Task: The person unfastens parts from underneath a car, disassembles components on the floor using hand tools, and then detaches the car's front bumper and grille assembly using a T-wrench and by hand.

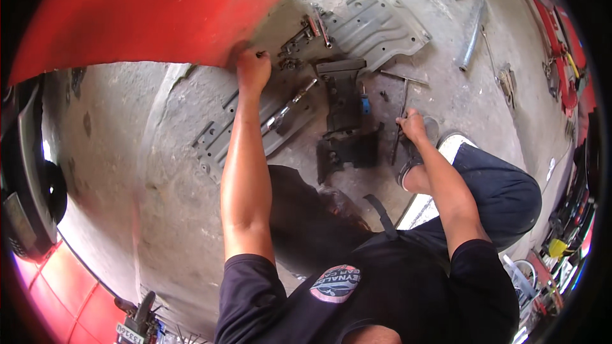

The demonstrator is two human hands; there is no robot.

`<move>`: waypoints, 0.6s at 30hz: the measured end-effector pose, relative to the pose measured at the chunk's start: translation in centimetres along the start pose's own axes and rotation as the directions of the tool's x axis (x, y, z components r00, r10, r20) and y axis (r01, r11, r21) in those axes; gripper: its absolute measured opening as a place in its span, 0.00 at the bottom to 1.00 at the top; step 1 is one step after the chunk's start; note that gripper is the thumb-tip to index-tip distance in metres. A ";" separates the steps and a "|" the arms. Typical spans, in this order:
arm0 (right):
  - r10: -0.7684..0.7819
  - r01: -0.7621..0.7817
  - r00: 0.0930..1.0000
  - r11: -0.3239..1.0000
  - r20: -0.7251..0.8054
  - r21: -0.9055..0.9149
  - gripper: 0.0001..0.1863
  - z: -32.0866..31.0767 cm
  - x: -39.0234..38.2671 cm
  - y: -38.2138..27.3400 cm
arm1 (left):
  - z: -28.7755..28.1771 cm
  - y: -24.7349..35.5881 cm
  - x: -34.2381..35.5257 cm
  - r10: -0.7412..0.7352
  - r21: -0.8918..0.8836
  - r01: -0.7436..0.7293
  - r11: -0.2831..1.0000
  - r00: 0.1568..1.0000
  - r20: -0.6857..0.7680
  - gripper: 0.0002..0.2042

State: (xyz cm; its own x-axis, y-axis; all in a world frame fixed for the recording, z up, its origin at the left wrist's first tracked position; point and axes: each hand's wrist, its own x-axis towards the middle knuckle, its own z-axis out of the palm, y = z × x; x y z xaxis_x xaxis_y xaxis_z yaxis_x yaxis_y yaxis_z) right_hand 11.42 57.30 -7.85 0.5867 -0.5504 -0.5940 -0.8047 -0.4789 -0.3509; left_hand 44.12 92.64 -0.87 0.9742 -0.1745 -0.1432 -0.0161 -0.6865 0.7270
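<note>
Spanning ten to twelve o'clock, the red panel [159, 16] probably crowds reaching; the T-handle wrench [404, 97] at two, wrapped by the right hand [413, 126], could slip if loosely gripped; the left hand [254, 71] at eleven, its grip unreadable, could scrape the panel's corner if jerked.

Head cam, L one of a side-by-side pair, v. wide fisheye, looks down & a bit fwd from the wearer's head. Own black shirt [414, 286] is nearest the lens, on the wearer's side of both hands, at the lower edge. L hand [254, 73] & R hand [413, 124] sit farther off, mid-dist.; concrete floor [172, 153] shows beneath & all round them. Red panel [159, 19] cuts off the view beyond/left of L hand. Pic upright, unmirrored; lines far out from hands bend.
</note>
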 end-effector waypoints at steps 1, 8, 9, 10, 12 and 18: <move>-0.045 0.044 0.999 0.998 -0.025 -0.044 0.15 0.0 -0.2 -0.5 | 0.1 -0.2 -0.2 0.043 0.002 -0.043 0.999 0.999 0.005 0.11; -0.061 0.033 0.992 0.973 -0.113 -0.228 0.19 -1.5 -0.9 -0.1 | 2.3 2.3 -0.4 0.164 0.006 -0.166 0.986 0.981 0.103 0.11; -0.059 0.039 0.995 0.969 -0.077 -0.245 0.20 -1.5 -1.1 -0.4 | 2.5 2.6 -0.6 0.145 0.015 -0.148 0.989 0.981 0.127 0.11; -0.050 0.036 0.998 0.964 -0.047 -0.263 0.21 -1.5 -1.4 -0.7 | 2.5 2.7 -0.8 0.132 0.018 -0.137 0.990 0.979 0.156 0.12; -0.027 0.025 1.000 0.965 -0.006 -0.263 0.22 -1.0 -1.7 -1.6 | 2.3 1.7 -0.5 0.148 0.016 -0.157 0.987 0.954 0.260 0.11; 0.020 -0.023 1.000 0.972 -0.015 -0.234 0.17 0.0 -3.1 -5.0 | 3.2 1.2 -1.2 0.148 0.000 -0.161 0.987 0.908 0.391 0.11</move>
State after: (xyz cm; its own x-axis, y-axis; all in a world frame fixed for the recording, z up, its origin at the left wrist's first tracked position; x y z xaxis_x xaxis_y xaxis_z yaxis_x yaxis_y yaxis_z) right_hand 13.64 61.43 -4.21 0.5721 -0.5699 -0.5899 -0.7739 -0.6133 -0.1580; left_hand 42.22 89.78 -1.99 0.7943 -0.5365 -0.2849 -0.1732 -0.6496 0.7402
